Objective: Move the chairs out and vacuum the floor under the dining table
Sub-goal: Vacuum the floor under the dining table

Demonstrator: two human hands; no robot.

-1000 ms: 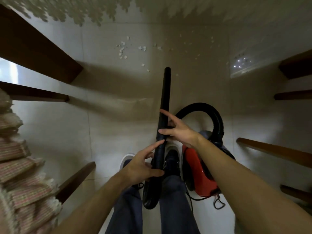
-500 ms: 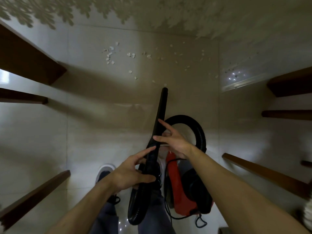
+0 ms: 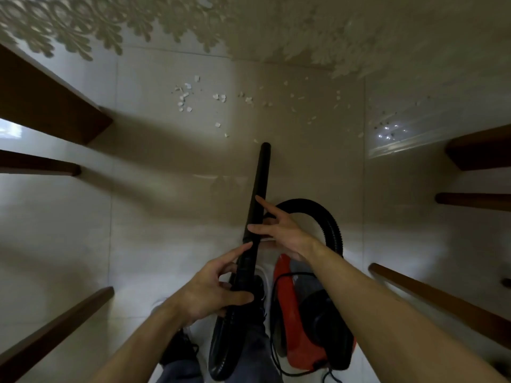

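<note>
A black vacuum tube [image 3: 260,186] points forward over the pale tiled floor, its tip close to scattered white crumbs [image 3: 185,96]. My left hand [image 3: 213,288] grips the ribbed lower end of the tube. Farther up, my right hand [image 3: 279,230] holds the tube between thumb and fingers, with the index finger stretched along it. The red and black vacuum body [image 3: 307,322] stands on the floor by my right foot, and its black hose [image 3: 329,219] arches behind my right hand. The lace tablecloth edge [image 3: 193,26] of the dining table hangs across the top.
Dark wooden table and chair legs [image 3: 55,106] jut in from the left, and further wooden legs [image 3: 442,302] from the right. My shoes and trouser legs [image 3: 179,349] are at the bottom. A black cord [image 3: 276,341] loops beside the vacuum body.
The tube has drawn back, so its tip lies nearer to me and short of the crumbs. The view has shifted right, and the cushioned chair at the left is gone from sight.
</note>
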